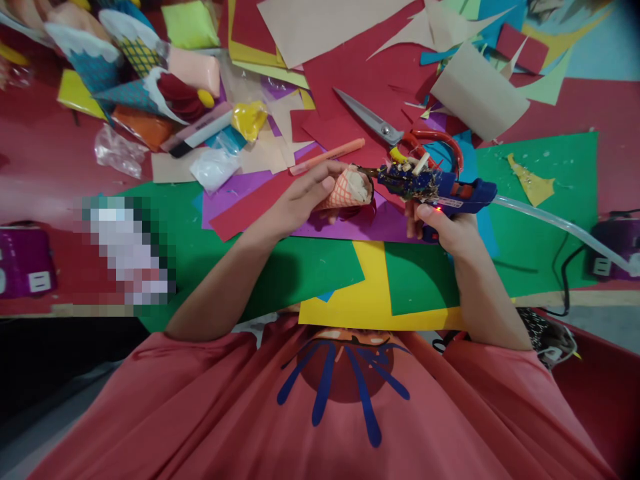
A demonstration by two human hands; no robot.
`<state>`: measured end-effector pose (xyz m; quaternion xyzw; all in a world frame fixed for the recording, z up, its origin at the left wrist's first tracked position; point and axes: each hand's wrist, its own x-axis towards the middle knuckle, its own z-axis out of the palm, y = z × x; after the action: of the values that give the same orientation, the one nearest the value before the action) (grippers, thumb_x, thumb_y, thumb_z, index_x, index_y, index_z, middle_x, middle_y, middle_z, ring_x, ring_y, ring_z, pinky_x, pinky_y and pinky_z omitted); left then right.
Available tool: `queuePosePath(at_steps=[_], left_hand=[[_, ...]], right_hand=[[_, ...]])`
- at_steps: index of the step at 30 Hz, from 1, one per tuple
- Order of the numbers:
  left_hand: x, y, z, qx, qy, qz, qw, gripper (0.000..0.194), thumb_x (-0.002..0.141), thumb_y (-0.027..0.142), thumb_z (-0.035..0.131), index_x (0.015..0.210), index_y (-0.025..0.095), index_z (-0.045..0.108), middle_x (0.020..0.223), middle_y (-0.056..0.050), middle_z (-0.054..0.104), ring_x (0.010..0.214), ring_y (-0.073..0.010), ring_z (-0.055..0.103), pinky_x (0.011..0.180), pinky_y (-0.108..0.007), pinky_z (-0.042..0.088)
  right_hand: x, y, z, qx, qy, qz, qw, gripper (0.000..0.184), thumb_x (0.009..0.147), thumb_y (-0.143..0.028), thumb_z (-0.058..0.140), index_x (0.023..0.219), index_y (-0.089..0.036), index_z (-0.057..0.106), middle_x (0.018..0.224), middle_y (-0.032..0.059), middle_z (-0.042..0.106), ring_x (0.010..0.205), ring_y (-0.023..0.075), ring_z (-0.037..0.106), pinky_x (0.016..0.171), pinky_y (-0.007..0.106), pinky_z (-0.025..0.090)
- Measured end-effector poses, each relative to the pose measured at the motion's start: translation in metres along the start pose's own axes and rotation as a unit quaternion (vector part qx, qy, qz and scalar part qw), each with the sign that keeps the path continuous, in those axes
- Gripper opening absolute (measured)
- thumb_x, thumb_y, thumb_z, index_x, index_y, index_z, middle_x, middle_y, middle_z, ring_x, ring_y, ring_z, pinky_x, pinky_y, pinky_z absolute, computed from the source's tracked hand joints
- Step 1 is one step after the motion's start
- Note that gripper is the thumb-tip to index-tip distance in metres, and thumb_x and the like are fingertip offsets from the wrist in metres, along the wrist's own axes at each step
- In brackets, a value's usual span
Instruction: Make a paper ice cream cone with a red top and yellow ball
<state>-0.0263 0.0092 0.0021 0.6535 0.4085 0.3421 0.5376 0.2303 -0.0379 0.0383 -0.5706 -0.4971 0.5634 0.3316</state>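
My left hand (307, 195) is closed round a small paper cone (345, 191) with an orange lattice print and a pale filling at its wide end, which faces right. In my right hand (446, 223) is a blue hot glue gun (425, 185), its body crusted with bits of scrap. The gun's dark nozzle points left and reaches the rim of the cone; whether it touches I cannot tell. A long clear glue stick (555, 217) runs out of the gun's back. Purple sheet (395, 223) lies beneath both hands.
Scissors (387, 130) with red handles lie beyond the glue gun, near a salmon pen (327, 157). Several finished-looking cones (135, 95) and small packets crowd the back left. A rolled beige sheet (480, 91) sits back right. Purple boxes (25, 262) stand at both sides.
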Motion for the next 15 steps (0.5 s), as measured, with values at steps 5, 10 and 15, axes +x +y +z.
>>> queuePosePath(at_steps=[5,10,15], left_hand=[[0.000,0.009,0.000,-0.214,-0.069,-0.083,0.971,0.048,0.086,0.066,0.060,0.105,0.022,0.057,0.066,0.004,0.061,0.040,-0.0069,0.050,0.034,-0.019,0.037],[0.000,0.014,0.002,-0.205,-0.061,-0.093,0.973,0.048,0.089,0.066,0.056,0.097,0.019,0.058,0.073,-0.001,0.071,0.039,-0.0052,0.049,0.033,-0.017,0.033],[0.001,0.017,0.004,-0.188,-0.047,-0.096,0.976,0.050,0.089,0.068,0.053,0.092,0.018,0.059,0.062,0.001,0.067,0.034,-0.0063,0.047,0.031,-0.018,0.031]], right_hand=[[-0.001,0.002,-0.002,0.003,-0.009,-0.014,1.000,0.054,0.066,-0.078,0.072,0.061,-0.025,0.061,0.055,0.0001,0.063,0.048,0.0151,0.058,0.047,0.034,0.048],[0.000,0.003,-0.001,-0.001,-0.018,-0.015,1.000,0.055,0.066,-0.079,0.071,0.059,-0.024,0.062,0.054,-0.0003,0.063,0.047,0.0143,0.057,0.048,0.033,0.049],[-0.001,0.003,0.000,0.011,-0.026,-0.001,1.000,0.056,0.065,-0.078,0.072,0.056,-0.024,0.062,0.053,0.0001,0.063,0.046,0.0134,0.056,0.047,0.033,0.048]])
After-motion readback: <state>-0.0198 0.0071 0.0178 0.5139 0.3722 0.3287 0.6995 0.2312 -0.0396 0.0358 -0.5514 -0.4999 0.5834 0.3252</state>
